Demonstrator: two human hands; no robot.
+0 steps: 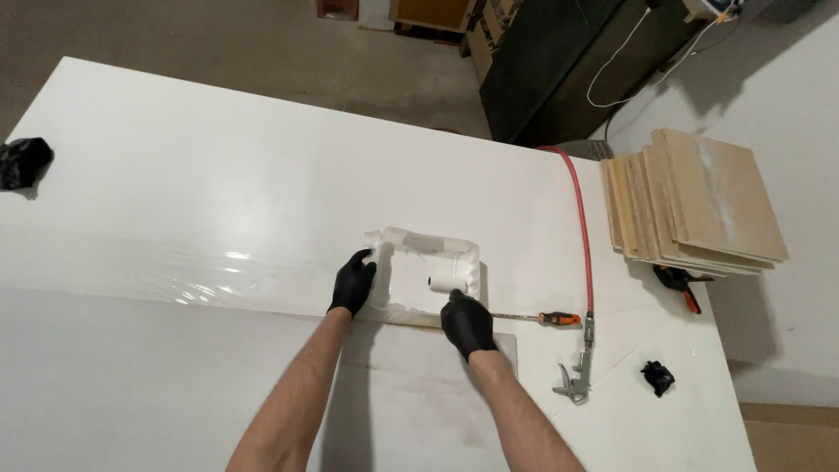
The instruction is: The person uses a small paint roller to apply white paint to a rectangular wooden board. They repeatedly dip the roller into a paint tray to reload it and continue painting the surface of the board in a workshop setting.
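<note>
Both my hands wear black gloves. My left hand (352,281) rests on the left edge of a white paint tray lined with clear plastic (411,243) and holds it. My right hand (467,322) is closed around the handle of a small white paint roller (446,282), whose roller head lies inside the tray. The tray sits on a large white panel (218,175), partly over a smaller white board (419,376) near me.
A screwdriver with an orange and black handle (558,319), a metal air blow gun (574,378) on a red hose (581,227), a crumpled black glove (657,377), an orange clamp (682,283) and stacked wooden boards (690,205) lie right. Another black glove (24,162) is far left.
</note>
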